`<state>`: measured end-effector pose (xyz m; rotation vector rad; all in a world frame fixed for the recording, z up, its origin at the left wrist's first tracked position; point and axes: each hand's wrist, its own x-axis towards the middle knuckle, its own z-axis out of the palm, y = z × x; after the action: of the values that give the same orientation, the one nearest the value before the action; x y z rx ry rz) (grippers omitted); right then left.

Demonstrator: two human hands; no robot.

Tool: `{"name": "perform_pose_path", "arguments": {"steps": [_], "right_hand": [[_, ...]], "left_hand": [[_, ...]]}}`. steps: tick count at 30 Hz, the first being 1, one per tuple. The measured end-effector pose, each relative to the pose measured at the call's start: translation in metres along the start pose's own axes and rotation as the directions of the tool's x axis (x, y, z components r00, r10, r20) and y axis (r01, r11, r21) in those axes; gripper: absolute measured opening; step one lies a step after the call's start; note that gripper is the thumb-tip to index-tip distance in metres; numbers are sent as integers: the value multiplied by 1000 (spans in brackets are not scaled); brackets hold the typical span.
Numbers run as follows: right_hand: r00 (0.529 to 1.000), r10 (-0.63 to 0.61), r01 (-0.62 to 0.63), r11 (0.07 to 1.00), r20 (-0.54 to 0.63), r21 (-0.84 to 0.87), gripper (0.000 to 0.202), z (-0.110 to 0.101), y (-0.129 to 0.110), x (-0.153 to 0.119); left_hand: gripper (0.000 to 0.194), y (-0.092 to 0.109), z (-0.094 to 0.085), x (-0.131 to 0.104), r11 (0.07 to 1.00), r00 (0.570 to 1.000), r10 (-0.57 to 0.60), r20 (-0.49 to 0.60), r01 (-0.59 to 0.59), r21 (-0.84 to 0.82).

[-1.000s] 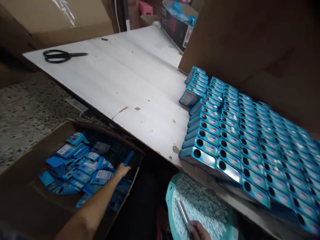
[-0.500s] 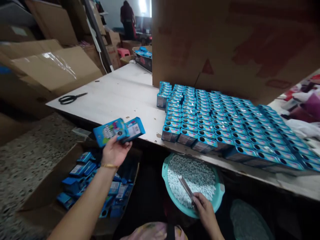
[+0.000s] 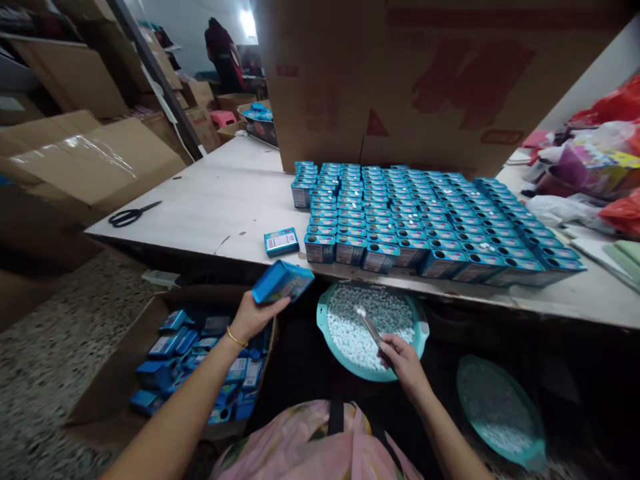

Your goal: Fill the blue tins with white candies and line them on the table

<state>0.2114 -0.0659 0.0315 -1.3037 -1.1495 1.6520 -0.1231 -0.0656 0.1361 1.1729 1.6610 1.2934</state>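
My left hand [image 3: 255, 315] grips a small blue box [image 3: 283, 283] by its lower end, just off the table's front edge. A second blue box [image 3: 281, 242] lies flat on the white table close by. In my right hand [image 3: 399, 359] is a metal scoop [image 3: 369, 325], its tip over the small white pellets [image 3: 353, 335] in a turquoise basin [image 3: 324, 327]. Rows of upright blue boxes [image 3: 370, 223], with dark round spots on their tops, fill the right part of the table. White pellets rest on some of those tops.
An open carton [image 3: 107, 383] of loose blue boxes stands on the floor at left. Scissors [image 3: 134, 215] lie on the white table [image 3: 215, 193]. A large cardboard box [image 3: 330, 87] rises behind the rows. Another turquoise basin [image 3: 500, 407] sits low at right. A person [image 3: 223, 55] stands far back.
Of the two boxes my left hand held, one now lies on the table and the other stays in hand. The view has swung right; the scoop remains over the basin.
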Motion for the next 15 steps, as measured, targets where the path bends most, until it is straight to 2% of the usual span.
{"name": "perform_pose_path", "arguments": {"steps": [2, 4, 6, 9, 11, 13, 14, 15], "right_hand": [[1000, 4, -3, 994, -2, 109, 26, 21, -14, 2], [1000, -28, 30, 978, -9, 208, 26, 43, -23, 4], [996, -44, 63, 963, -77, 262, 26, 60, -25, 7], [982, -34, 73, 977, -187, 201, 25, 62, -14, 11], [968, -40, 54, 997, -248, 49, 23, 49, -4, 11], [956, -99, 27, 967, -276, -252, 21, 30, 2, 11], [953, -145, 12, 896, -268, -443, 21, 19, 2, 11], [951, -185, -10, 780, -246, -626, 22, 9, 1, 11]], "left_hand": [[33, -4, 22, -24, 998, 990, -37, 138, 30, 51], [34, -11, 48, -44, 997, 972, -66, 227, 58, 44], [38, -19, 74, -58, 997, 949, -77, 305, 77, 11], [42, -30, 106, -64, 985, 923, -135, 361, 164, -52], [45, -37, 123, -58, 946, 903, -259, 342, 308, -99], [55, -43, 135, -47, 883, 868, -390, 308, 447, -141], [62, -45, 139, -42, 859, 858, -429, 281, 484, -165], [70, -46, 142, -38, 844, 855, -450, 258, 501, -190]]}}
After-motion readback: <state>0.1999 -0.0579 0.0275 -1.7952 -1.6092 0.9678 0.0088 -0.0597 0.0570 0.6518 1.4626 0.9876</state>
